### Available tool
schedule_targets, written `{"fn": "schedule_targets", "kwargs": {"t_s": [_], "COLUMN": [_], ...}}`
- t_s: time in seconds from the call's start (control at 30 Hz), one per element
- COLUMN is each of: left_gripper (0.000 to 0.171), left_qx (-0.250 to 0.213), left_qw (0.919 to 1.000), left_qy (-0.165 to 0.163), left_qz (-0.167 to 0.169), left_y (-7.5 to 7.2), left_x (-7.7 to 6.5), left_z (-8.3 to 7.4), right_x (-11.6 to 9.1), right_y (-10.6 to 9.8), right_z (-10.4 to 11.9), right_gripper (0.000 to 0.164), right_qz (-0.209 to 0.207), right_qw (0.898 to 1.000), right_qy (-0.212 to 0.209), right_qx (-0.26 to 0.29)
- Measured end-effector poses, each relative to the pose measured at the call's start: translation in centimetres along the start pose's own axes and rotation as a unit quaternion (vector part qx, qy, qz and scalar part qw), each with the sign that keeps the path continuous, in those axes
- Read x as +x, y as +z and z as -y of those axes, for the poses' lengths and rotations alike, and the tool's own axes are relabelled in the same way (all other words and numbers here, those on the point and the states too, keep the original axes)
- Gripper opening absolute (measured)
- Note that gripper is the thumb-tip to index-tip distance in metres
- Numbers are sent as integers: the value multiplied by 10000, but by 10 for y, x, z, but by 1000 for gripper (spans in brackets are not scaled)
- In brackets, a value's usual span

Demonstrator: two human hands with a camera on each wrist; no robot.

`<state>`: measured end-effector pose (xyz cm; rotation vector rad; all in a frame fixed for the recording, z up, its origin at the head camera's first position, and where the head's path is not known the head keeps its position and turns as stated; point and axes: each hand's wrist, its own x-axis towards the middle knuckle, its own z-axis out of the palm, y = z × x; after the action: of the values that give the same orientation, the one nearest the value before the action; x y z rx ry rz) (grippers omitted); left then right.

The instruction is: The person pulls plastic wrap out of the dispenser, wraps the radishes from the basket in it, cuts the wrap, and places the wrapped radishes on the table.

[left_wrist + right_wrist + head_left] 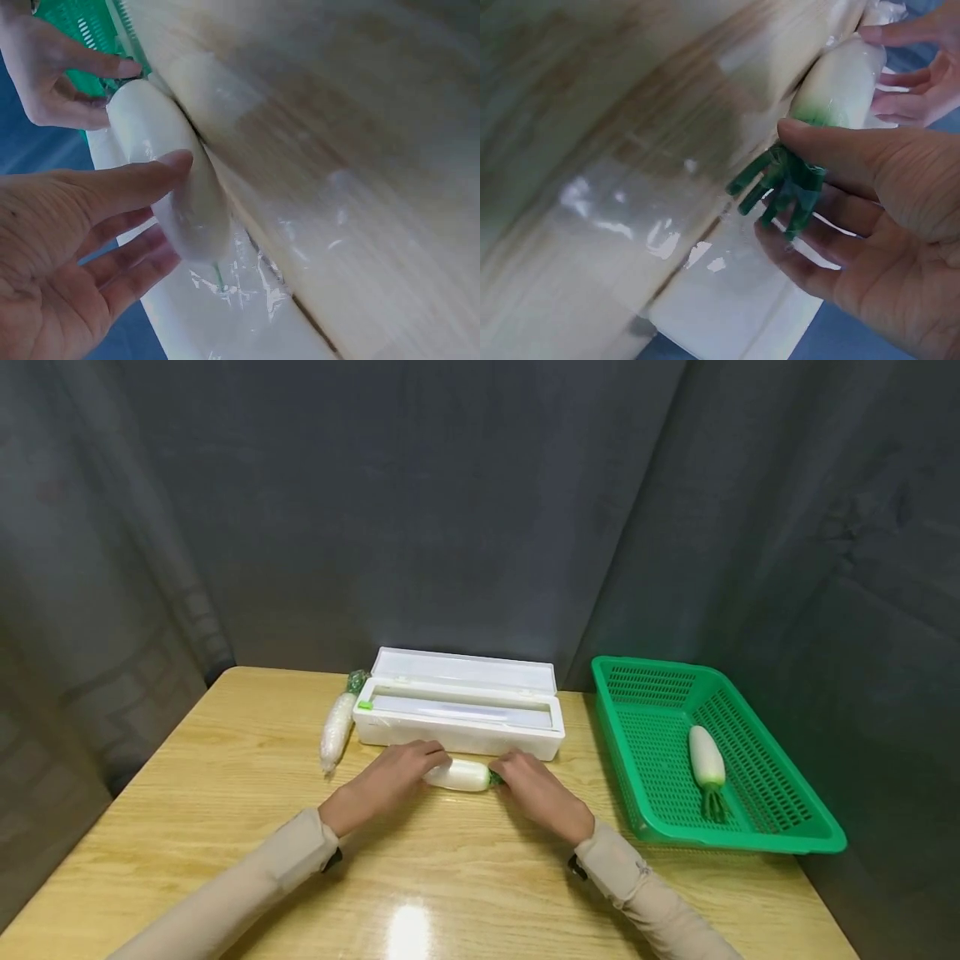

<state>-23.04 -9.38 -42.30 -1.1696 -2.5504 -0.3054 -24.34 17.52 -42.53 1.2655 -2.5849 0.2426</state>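
A white radish (pixel 461 775) with cut green stems lies crosswise on the table, just in front of a white cling-film box (pixel 461 739). My left hand (pixel 401 772) grips its root end, thumb on one side and fingers on the other (pixel 112 225). At the other end my right hand (pixel 536 789) holds the green stems (pixel 784 184) between thumb and fingers. Clear cling film (pixel 247 307) shines around the radish and spreads over the table beside it. How far the film goes round the radish is hard to tell.
Left of the box lies another radish (pixel 337 731), wrapped in film. The box lid (pixel 465 670) stands raised at the back, and a green slider (pixel 365 704) sits at its left end. To the right, a green basket (pixel 630 777) holds one more radish (pixel 707 758).
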Motion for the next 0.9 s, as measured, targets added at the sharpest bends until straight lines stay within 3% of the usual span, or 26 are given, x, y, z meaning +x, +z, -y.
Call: {"fn": "schedule_targets", "kwargs": {"t_s": [0.13,0.27,0.37,0.5,0.63,0.77,0.9], "left_gripper": [44,45,45,46,47,41,27], "left_qx": [-192,-495,-616,-755,-1024,-1012,-1261], "left_qw": [9992,9968,9956,9948,9916,9907,9899], "left_qy": [-148,-385,-470,-430,-604,-842,-598], "left_qz": [313,502,531,534,517,333,241], "left_y": [-1,-2,-4,-6,-17,-28,-27], "left_x": [2,1,1,0,-11,-28,-36], "left_z": [4,8,7,10,20,34,42], "right_x": [0,0,2,6,10,12,13], "right_y": [-2,-2,0,3,5,4,1], "right_z": [6,15,19,22,22,20,16], "right_gripper": [21,37,45,41,33,31,30], "right_qz": [101,9,-257,-474,-334,-269,-373], "right_qw": [9996,9989,9986,9981,9994,9994,9990], "right_qy": [229,401,267,94,27,-68,-141], "right_qx": [-112,-254,-377,-385,-87,193,217]}}
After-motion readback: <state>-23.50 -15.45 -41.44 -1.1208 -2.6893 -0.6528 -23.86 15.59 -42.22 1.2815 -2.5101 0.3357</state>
